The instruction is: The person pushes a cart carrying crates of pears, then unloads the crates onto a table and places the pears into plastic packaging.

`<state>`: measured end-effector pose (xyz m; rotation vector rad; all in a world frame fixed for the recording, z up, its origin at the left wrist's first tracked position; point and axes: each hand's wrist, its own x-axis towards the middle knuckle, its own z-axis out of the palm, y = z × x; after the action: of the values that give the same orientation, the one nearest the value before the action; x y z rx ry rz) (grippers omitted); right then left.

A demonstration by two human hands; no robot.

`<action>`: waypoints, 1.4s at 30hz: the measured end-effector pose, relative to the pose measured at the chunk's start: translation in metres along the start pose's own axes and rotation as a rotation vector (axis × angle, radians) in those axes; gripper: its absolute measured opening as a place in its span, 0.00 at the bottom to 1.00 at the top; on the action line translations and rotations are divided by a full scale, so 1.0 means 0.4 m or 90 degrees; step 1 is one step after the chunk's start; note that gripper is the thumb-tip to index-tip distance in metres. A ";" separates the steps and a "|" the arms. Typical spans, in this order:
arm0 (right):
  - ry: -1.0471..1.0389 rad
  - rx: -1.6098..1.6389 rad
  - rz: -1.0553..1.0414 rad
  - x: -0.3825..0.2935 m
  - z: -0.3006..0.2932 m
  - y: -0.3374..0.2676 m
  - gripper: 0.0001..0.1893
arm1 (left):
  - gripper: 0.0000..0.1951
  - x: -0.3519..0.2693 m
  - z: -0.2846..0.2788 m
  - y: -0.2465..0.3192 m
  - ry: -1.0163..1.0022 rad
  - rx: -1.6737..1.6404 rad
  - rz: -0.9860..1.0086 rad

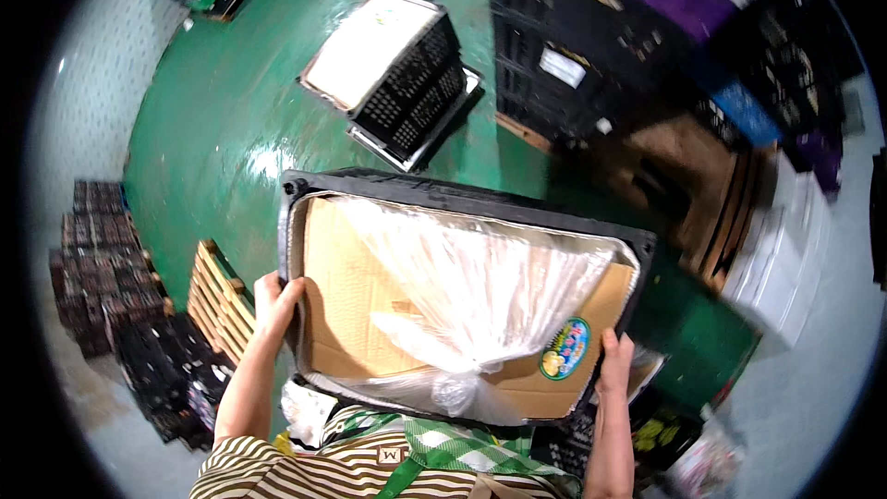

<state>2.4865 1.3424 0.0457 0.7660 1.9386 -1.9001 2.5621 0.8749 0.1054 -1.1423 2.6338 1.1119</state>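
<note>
A black plastic crate (457, 188) is held up in front of my body, gripped at its two short ends. My left hand (277, 301) grips the left rim, thumb on top. On the opposite end, my right hand (613, 364) closes around the rim low down. Brown cardboard (346, 291) lines the crate, and a clear plastic bag (471, 277) lies over it, gathered into a knot near my side. An oval sticker with writing (565, 348) is on the cardboard at the right. What lies under the bag and cardboard is hidden.
Ahead on the green floor (229, 111), black crates (416, 83) with a white top stand on a low wheeled base. Large dark stacked crates (554, 34) rise at the right. White boxes (776, 270) stand further right. A wooden pallet (218, 298) and stacked crates (104, 256) are at left.
</note>
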 end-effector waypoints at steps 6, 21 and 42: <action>-0.166 -0.180 -0.070 0.074 0.346 -0.202 0.16 | 0.14 -0.001 -0.205 -0.146 0.153 -0.055 -0.094; -0.505 -0.350 -0.166 0.415 1.070 -0.475 0.18 | 0.08 0.072 -0.188 -0.280 0.416 -0.335 -0.284; -0.460 -0.436 -0.249 1.195 1.705 -1.053 0.29 | 0.21 0.955 -0.103 0.231 0.429 -0.330 -0.225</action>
<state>1.7634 0.7528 0.0717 -0.4621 2.0768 -1.2338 2.2338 0.6578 0.0677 -2.3334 2.4083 1.5902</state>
